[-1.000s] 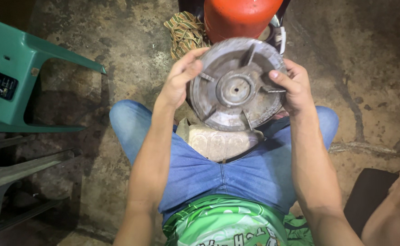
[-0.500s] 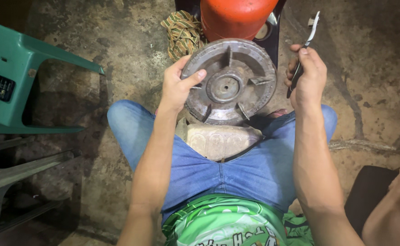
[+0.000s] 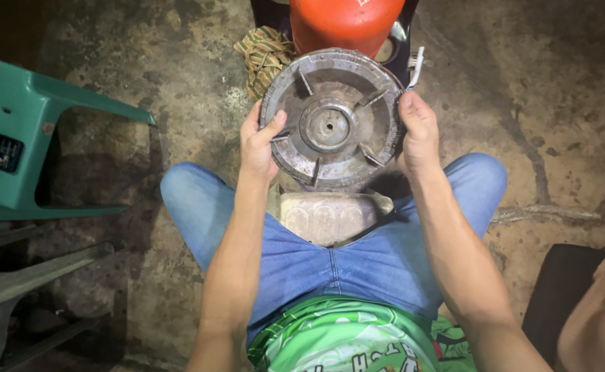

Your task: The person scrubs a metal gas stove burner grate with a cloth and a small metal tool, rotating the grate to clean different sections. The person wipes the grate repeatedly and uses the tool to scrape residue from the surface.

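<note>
Leftmost, a green plastic chair (image 3: 33, 138) stands on the stained concrete floor (image 3: 557, 89). Centrally, the left hand (image 3: 259, 146) grips the rim of a round, grimy metal burner plate (image 3: 331, 118), thumb hooked over one raised rib, presumably to steady it face-up above the lap. The right hand (image 3: 418, 131) clasps the opposite rim, pinning a slim pale-handled tool (image 3: 415, 69) against it. Behind sits an orange gas cylinder (image 3: 344, 24).

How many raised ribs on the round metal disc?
5 on the round metal disc: upper left, upper right, lower right, bottom, and left by the left hand thumb. None looks hidden.
</note>
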